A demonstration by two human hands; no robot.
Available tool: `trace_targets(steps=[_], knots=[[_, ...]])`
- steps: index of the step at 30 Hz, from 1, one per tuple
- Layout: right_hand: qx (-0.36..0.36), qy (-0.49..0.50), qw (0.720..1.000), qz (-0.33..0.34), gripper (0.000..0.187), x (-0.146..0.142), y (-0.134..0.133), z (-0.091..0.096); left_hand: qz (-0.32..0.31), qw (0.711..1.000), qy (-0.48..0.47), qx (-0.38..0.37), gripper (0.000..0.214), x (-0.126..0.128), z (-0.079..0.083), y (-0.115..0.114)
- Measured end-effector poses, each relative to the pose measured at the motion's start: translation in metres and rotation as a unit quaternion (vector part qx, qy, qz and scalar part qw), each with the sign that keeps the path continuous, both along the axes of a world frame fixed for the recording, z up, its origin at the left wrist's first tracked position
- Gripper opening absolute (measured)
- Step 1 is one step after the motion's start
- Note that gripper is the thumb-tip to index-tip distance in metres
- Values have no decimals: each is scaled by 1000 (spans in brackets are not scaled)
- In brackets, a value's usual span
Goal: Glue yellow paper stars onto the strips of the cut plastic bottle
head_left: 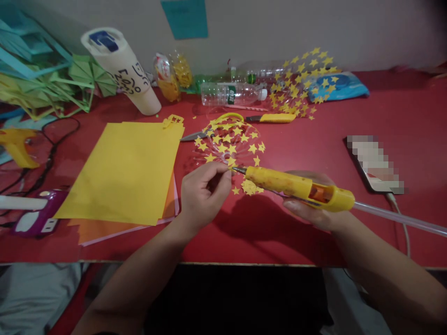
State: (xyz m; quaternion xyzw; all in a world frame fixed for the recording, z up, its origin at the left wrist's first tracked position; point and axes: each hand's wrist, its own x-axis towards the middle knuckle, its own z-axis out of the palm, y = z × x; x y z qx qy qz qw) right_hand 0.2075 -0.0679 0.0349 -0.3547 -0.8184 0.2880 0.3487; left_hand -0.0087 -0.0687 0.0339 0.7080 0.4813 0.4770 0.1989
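My left hand [205, 193] is closed in a pinch on a small yellow paper star, mostly hidden by thumb and forefinger. In my right hand [307, 213] is a yellow hot glue gun [279, 180], lying level with its metal tip at the left fingertips. A clear glue stick [398, 216] sticks out of its back end. Just beyond the hands stands a clear plastic piece, like a cut bottle part with splayed strips [244, 148], dotted with yellow stars. A small pile of loose yellow stars [250, 187] lies beneath the gun's tip.
Yellow paper sheets [127, 172] lie at left. Behind are scissors [228, 117], a yellow cutter knife [275, 118], a plastic bottle [230, 94], a star-covered piece [296, 88] and a white tumbler [127, 74]. A phone [372, 163] and a purple power strip [40, 211] flank the work.
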Motion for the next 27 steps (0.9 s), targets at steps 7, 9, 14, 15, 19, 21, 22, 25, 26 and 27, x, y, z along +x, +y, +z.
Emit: trace_targets(steps=[7,9,14,15,19,21,22,25,26,27], knots=[[4,-3,1000,6,18,-2,0,0,-6,1000,-3,8,17,0,0,1],[3,5,1000,4,17,-2,0,0,-4,1000,0,6,17,0,0,1],[29,5,999,19,20,-4,1,3,0,998,37,47,16,-1,-1,1],[39,-5,999,21,24,-5,1,3,-3,997,50,64,16,-2,-1,1],[109,-40,993,-34,23,-4,1,5,-23,994,57,95,13,-3,-3,1],[157,-46,981,-103,12,1,3,6,-33,997,31,60,14,-3,-2,1],[176,-54,973,-140,9,6,5,6,-41,999,15,29,15,-2,-2,1],[172,-148,951,-207,10,26,15,5,-83,992,-38,-88,17,2,2,0],[150,-195,948,-203,12,34,20,2,-102,985,-55,-128,17,3,3,-1],[126,-235,944,-192,15,42,24,-2,-120,976,-69,-166,16,5,4,-2]])
